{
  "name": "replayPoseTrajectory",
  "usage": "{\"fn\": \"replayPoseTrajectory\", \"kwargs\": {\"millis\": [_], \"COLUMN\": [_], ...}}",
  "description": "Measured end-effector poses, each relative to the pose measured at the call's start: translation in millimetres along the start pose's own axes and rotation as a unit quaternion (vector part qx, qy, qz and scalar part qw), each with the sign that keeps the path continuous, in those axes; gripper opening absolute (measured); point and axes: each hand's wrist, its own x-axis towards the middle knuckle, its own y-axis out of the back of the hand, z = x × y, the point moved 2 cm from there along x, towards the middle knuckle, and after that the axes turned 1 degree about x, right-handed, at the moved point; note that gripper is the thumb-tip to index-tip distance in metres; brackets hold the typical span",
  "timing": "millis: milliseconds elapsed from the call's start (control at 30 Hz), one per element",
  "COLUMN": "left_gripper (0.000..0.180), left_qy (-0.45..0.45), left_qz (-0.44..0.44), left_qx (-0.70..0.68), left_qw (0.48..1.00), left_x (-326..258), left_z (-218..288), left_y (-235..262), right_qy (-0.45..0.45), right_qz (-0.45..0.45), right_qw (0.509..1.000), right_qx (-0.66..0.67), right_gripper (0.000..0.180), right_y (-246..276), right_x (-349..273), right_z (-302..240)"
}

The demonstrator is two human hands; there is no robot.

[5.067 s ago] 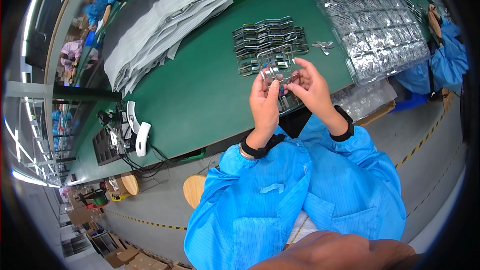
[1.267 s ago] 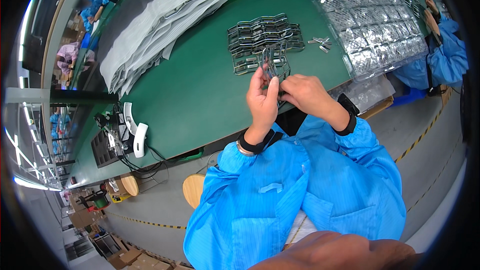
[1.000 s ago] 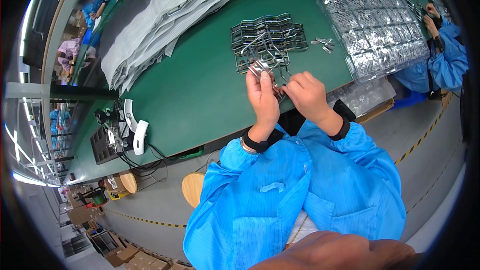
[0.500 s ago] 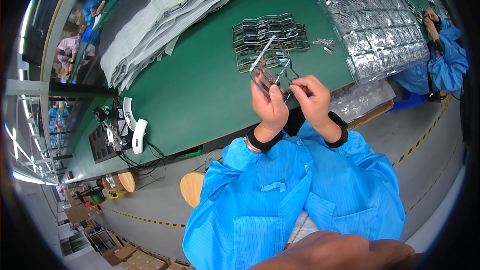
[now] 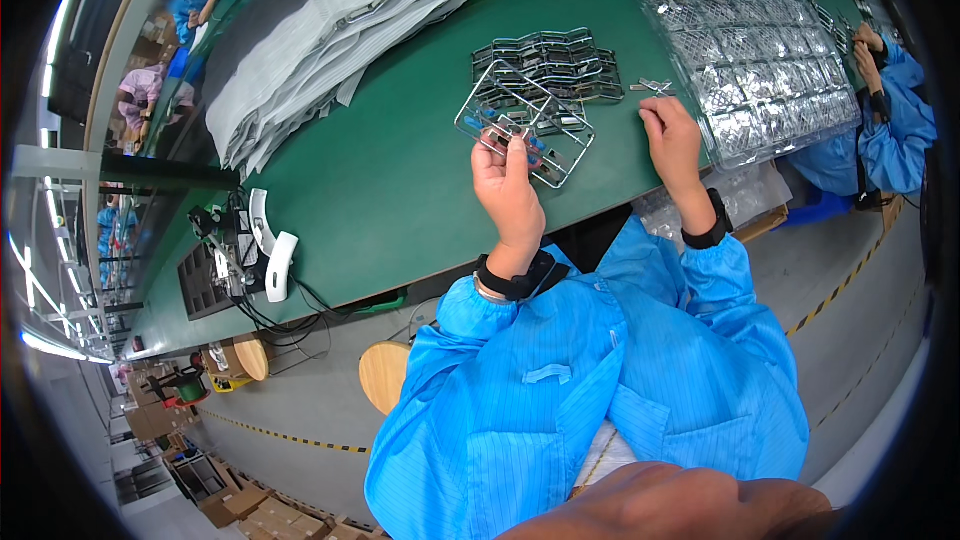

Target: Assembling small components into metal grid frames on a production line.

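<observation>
My left hand pinches a shiny metal wire frame between thumb and fingers, tilted above the green table. Small blue and reddish glints show on its inner parts. Behind it lies a stack of similar wire frames, partly covered by the held one. My right hand is to the right, fingertips drawn together just below a few small metal strips. Whether a strip is between those fingertips is too small to make out.
Clear plastic trays of metal parts fill the right of the green table. White sheets are piled at the back left. A black device with cables stands at the left. A co-worker's hands are at far right.
My right hand has left the wire frame and moved right and up to the small strips. My left hand has shifted slightly left and turned the frame flatter.
</observation>
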Motion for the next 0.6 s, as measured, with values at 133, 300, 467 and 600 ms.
{"fn": "replayPoseTrajectory", "kwargs": {"millis": [133, 300, 467, 600], "left_gripper": [0.018, 0.018, 0.017, 0.016], "left_qy": [0.034, 0.035, 0.043, 0.052], "left_qz": [-0.023, -0.030, -0.028, -0.031], "left_qx": [-0.021, -0.019, -0.017, -0.028], "left_qw": [0.999, 0.999, 0.999, 0.998], "left_x": [1, 2, 2, 1], "left_z": [0, -4, -5, -4], "left_y": [1, 4, 5, 3], "right_qy": [0.066, 0.057, -0.245, -0.075], "right_qz": [0.015, 0.004, -0.007, -0.002], "right_qw": [0.993, 0.988, 0.942, 0.997], "right_qx": [-0.102, -0.144, 0.228, 0.027], "right_gripper": [0.010, 0.010, 0.017, 0.015], "right_y": [2, 1, 0, 5], "right_x": [15, 13, 7, 10], "right_z": [2, 10, 32, 25]}}
